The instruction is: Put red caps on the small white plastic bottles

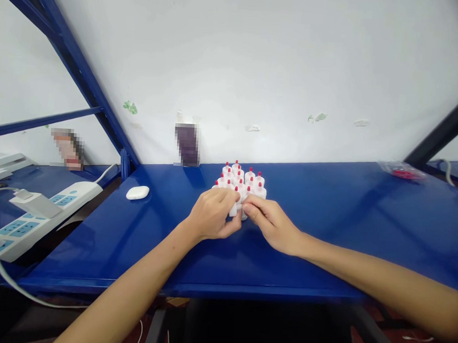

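Several small white squeeze bottles (250, 179) with red tips stand upright in a tight group on the blue table (308, 196). My left hand (213, 211) is at the near side of the group, its fingers closed around a small white piece (233, 210), probably one of these bottles. From the other side, my right hand (274, 222) meets it with thumb and forefinger pinched together. What lies between those right fingertips is too small to make out. Both hands hide the front bottles in part.
A white earbud case (138, 193) lies at the left, and a phone-like dark object (188, 145) leans on the wall. A white power strip (38, 223) with a plugged-in charger is farther left. Back right lies a clear bag (403, 172) of red bits. Blue frame posts (81, 66) flank the table.
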{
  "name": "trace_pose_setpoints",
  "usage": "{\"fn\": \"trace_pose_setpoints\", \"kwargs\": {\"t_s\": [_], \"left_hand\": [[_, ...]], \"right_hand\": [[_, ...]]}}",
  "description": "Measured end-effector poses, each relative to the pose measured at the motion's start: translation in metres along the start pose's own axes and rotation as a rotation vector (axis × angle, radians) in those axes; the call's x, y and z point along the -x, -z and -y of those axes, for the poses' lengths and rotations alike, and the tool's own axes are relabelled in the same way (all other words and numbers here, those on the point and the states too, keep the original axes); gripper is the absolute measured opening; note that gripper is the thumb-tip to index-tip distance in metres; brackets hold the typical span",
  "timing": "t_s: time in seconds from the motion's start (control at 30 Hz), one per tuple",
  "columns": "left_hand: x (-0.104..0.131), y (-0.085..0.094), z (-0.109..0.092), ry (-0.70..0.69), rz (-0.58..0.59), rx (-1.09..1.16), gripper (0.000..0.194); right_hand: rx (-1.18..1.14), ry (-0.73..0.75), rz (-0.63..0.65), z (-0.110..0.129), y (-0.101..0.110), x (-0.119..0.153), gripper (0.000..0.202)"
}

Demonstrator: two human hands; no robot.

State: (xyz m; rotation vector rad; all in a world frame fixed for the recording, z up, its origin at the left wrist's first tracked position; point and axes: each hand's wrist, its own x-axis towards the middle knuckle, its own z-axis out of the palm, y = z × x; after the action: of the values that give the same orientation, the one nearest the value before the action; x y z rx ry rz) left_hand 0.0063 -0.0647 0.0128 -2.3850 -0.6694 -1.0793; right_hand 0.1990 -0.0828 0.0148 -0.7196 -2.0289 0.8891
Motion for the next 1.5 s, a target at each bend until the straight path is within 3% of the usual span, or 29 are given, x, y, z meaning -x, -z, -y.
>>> {"fn": "trace_pose_setpoints", "kwargs": {"t_s": [0.17, 0.4, 0.6, 0.8, 1.0, 1.1, 1.3, 1.4, 1.5], "left_hand": [[0.000, 0.001, -0.005, -0.131, -0.048, -0.068, 0.015], [0.000, -0.004, -0.010, -0.160, -0.040, -0.089, 0.008], [-0.004, -0.005, -0.018, -0.110, -0.012, -0.148, 0.018], [0.003, -0.013, -0.021, 0.025, 0.109, 0.016, 0.026], [0.004, -0.010, -0.022, 0.385, 0.325, 0.555, 0.019], [0.000, -0.004, -0.019, 0.489, 0.285, 0.822, 0.028], [0.001, -0.005, -0.012, 0.755, 0.294, 1.311, 0.033], [0.006, -0.010, -0.009, 0.818, 0.283, 1.413, 0.031], [0.008, -0.008, -0.009, 0.807, 0.308, 1.456, 0.032]], "right_hand": [[-0.296, -0.111, -0.015, -0.003, -0.001, 0.003, 0.039], [-0.215, -0.027, -0.191, 0.005, -0.007, 0.001, 0.047], [-0.118, -0.028, -0.351, 0.006, -0.013, -0.001, 0.045], [-0.035, -0.105, -0.322, 0.002, -0.011, -0.008, 0.044], [-0.130, -0.174, -0.311, -0.007, -0.018, -0.008, 0.043], [-0.119, -0.090, -0.299, -0.008, -0.021, -0.003, 0.042], [0.211, 0.282, -0.186, -0.010, -0.013, 0.001, 0.023], [0.332, 0.465, -0.118, -0.013, -0.006, -0.003, 0.017], [0.436, 0.557, -0.046, -0.014, 0.000, -0.006, 0.020]]}}
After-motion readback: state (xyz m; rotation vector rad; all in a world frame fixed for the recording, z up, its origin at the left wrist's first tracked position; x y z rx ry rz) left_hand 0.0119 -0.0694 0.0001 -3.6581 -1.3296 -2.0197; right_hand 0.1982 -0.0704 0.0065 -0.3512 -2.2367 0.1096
